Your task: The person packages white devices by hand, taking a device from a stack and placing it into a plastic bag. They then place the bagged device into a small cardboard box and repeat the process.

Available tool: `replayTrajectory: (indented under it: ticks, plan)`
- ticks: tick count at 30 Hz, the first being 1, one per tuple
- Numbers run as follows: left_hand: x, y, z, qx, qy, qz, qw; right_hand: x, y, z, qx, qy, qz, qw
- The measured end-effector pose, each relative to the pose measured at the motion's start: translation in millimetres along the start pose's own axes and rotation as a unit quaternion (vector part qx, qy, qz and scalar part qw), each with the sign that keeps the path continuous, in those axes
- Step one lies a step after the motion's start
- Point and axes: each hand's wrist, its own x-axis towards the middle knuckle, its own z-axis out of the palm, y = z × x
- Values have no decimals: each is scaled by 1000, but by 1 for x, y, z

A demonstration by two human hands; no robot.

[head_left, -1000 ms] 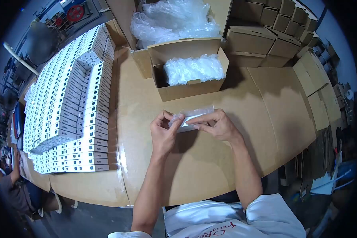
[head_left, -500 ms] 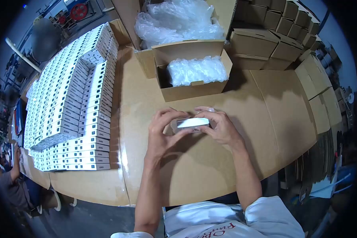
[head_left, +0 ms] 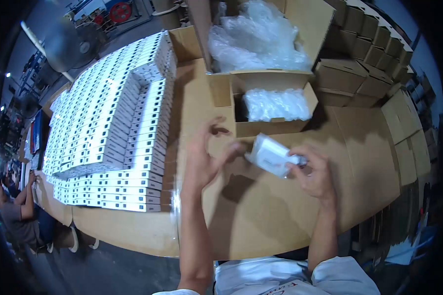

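A small white box in a clear plastic sleeve (head_left: 271, 158) is tilted above the tabletop, with faint print on the side facing me. My right hand (head_left: 314, 171) pinches its right end between thumb and fingers. To the left of the box, my left hand (head_left: 209, 155) has its thumb and fingers apart and holds nothing. Behind the box stands an open cardboard carton (head_left: 268, 129), with bubble-wrapped contents (head_left: 276, 104) inside.
Stacks of small white boxes (head_left: 118, 142) fill the left side of the cardboard-covered table (head_left: 261, 221). A larger carton of clear plastic wrap (head_left: 258, 39) stands at the back. Brown cartons (head_left: 342, 76) line the right. Another person (head_left: 22, 211) sits at far left.
My left hand has come off the small box and opened. The box has turned in my right hand, so its printed side shows. The whole view has shifted, moving the scene rightward.
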Motion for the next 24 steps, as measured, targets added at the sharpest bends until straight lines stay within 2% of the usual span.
replayTrajectory:
  ticks: [1,2,3,4,5,6,8,9,10,11,14,16,22,24]
  plan:
    - [19,-16,-17,-20,92,-8,996,4,-9,0,25,40,24,999]
    - [41,-14,-41,40,136,-64,988,10,-14,3,52,80,47,994]
    - [65,-18,-63,96,187,-54,976,18,-10,9,76,114,34,990]
    - [93,-49,-85,160,205,-33,965,29,-13,17,100,151,8,983]
    - [119,-71,-103,196,214,-68,954,40,-15,27,134,188,7,973]
    - [145,-100,-121,288,193,-86,934,52,-19,39,166,226,4,960]
    - [171,-131,-138,377,180,-9,908,72,-29,62,126,275,-15,953]
    - [177,-133,-143,392,152,-14,907,79,-19,72,111,278,-31,954]
    - [181,-133,-146,406,122,-18,905,83,-19,82,80,289,0,954]
    - [183,-135,-147,421,89,-24,903,87,-9,93,5,304,-28,952]
    - [185,-146,-148,408,44,-55,910,94,-8,112,-115,316,-55,940]
    - [182,-147,-146,404,61,-22,912,94,-6,119,-138,303,-74,940]
    - [171,-151,-146,390,107,36,914,105,-10,116,-144,227,-69,961]
    - [169,-143,-143,394,97,-13,914,108,-17,113,-133,205,-48,969]
